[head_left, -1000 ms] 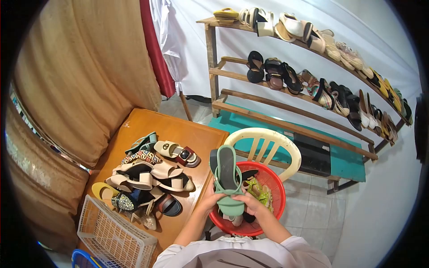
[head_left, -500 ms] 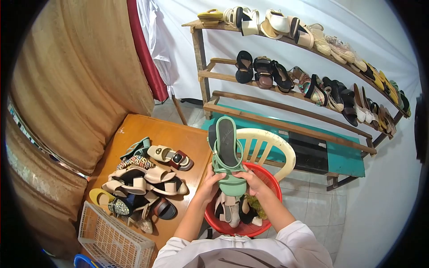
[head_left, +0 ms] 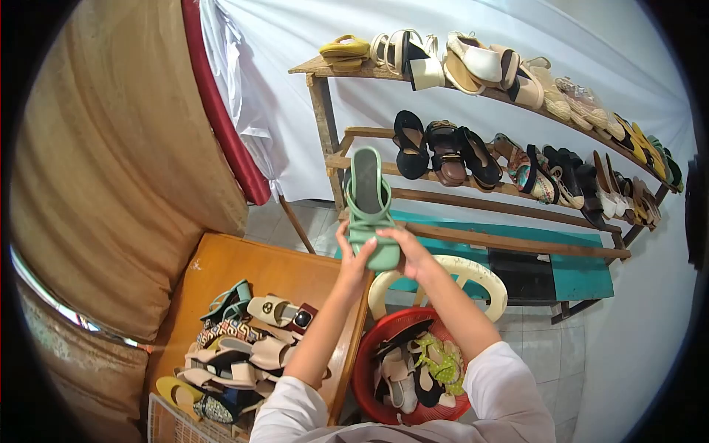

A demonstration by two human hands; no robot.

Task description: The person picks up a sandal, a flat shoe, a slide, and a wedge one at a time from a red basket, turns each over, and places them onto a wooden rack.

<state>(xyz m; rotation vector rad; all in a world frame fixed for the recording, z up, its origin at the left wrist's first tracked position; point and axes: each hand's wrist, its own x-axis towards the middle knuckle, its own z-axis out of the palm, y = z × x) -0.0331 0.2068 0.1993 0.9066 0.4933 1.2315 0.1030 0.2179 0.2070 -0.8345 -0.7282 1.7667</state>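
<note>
A pair of mint green sandals (head_left: pixel 373 214) is pressed together between my two hands, with the dark insole of the front one facing me and the toe straps downward. My left hand (head_left: pixel 355 249) grips the straps on the left side. On the right, my right hand (head_left: pixel 402 247) wraps round the other side near the toe. The second sandal is mostly hidden behind the first. Both hands are in front of the wooden shoe rack (head_left: pixel 473 240), at its lower left. Below them a red basket (head_left: pixel 363 369) holds several shoes, among them a green dotted pair (head_left: pixel 441 362).
More shoes line the rack's upper and middle levels. A cream plastic chair (head_left: pixel 484 279) stands behind the basket. At left, a wooden table (head_left: pixel 244 255) bears a heap of sandals and a white plastic crate (head_left: pixel 173 424). A brown curtain (head_left: pixel 125 148) hangs beside the table.
My hands have lifted the green sandals up and away from the red basket, toward the rack. The view has tilted up, and more of the basket's shoes show.
</note>
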